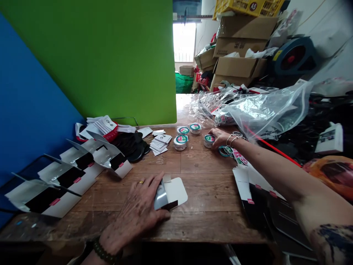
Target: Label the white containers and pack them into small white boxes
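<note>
My left hand is closed round a small carton with a shiny grey window, lying on the table. The carton's white end flap stands open toward the right. At arm's length, my right hand has its fingers on a round clear container with a green, red and white label; its fingertips are partly hidden. Left of it stand three similar round containers in a group. A pile of small white cards lies beside them. Loose printed labels lie just right of my right hand.
Several opened window cartons line the left side. Behind them sit a red basket of leaflets and black flat items. Flat cartons lie under my right arm. Clear plastic bags cover the back right. A green panel stands behind.
</note>
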Demonstrator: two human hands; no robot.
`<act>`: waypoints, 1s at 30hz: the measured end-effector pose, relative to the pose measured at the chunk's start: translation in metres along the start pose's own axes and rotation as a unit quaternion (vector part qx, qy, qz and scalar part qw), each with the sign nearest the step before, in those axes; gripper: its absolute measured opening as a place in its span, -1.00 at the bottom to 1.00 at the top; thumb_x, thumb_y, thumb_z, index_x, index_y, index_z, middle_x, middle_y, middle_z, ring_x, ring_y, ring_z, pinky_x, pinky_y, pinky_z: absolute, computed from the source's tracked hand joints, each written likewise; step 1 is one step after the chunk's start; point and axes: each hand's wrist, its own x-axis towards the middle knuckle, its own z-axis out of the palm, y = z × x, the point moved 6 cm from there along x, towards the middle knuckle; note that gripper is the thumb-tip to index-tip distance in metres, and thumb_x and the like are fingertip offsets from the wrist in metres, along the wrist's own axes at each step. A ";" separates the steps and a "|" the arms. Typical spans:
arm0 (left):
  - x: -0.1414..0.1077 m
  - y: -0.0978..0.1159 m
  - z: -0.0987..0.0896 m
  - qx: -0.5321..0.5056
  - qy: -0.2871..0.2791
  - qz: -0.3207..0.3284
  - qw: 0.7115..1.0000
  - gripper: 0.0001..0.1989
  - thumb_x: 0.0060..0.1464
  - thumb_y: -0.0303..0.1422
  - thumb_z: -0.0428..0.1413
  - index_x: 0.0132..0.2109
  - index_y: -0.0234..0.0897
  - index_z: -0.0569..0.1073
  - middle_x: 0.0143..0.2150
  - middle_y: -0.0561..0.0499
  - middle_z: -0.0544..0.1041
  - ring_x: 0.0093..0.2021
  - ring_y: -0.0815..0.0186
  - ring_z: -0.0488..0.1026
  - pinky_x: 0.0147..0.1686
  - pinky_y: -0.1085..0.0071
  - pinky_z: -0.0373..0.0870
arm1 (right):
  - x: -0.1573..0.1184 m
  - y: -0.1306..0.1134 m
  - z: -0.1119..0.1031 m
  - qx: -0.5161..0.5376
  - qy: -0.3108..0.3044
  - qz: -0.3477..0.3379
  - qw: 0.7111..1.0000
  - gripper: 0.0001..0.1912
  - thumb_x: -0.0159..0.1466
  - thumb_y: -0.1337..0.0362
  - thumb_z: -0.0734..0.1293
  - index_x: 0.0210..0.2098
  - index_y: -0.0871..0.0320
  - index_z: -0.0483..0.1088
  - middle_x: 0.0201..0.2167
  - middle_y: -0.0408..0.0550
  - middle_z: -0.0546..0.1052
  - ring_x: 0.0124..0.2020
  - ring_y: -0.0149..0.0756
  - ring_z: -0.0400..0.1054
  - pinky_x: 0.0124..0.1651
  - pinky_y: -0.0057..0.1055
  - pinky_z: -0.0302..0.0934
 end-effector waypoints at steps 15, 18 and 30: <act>-0.036 0.054 -0.012 -0.010 0.016 0.021 1.000 0.04 -0.29 -0.11 0.37 0.34 -0.35 0.22 0.20 -0.26 0.41 0.14 -0.12 0.34 0.17 0.03 0.17 | -0.195 -0.151 0.077 0.099 0.041 -0.274 0.956 -0.34 -0.05 0.29 0.52 0.03 0.20 0.30 -0.01 0.12 0.34 0.00 -0.04 0.24 0.06 -0.12 0.23; -0.048 0.053 -0.008 -0.022 0.025 0.029 0.999 0.08 -0.32 -0.07 0.39 0.34 -0.35 0.21 0.20 -0.25 0.41 0.14 -0.10 0.34 0.20 0.04 0.14 | -0.202 -0.164 0.084 0.141 -0.002 -0.285 0.948 -0.27 -0.10 0.31 0.54 0.05 0.19 0.30 -0.01 0.10 0.33 0.03 -0.03 0.23 0.09 -0.11 0.24; -0.080 0.027 -0.003 -0.129 0.150 -0.011 0.980 -0.34 -0.09 -0.18 0.28 0.17 -0.21 0.31 0.10 -0.16 0.44 0.10 -0.01 0.37 0.09 0.06 0.24 | -0.247 -0.234 0.059 0.391 -0.117 -0.328 0.852 0.08 0.06 0.22 0.53 0.41 -0.07 -0.12 0.34 0.12 -0.01 0.22 0.01 0.22 0.16 -0.06 0.31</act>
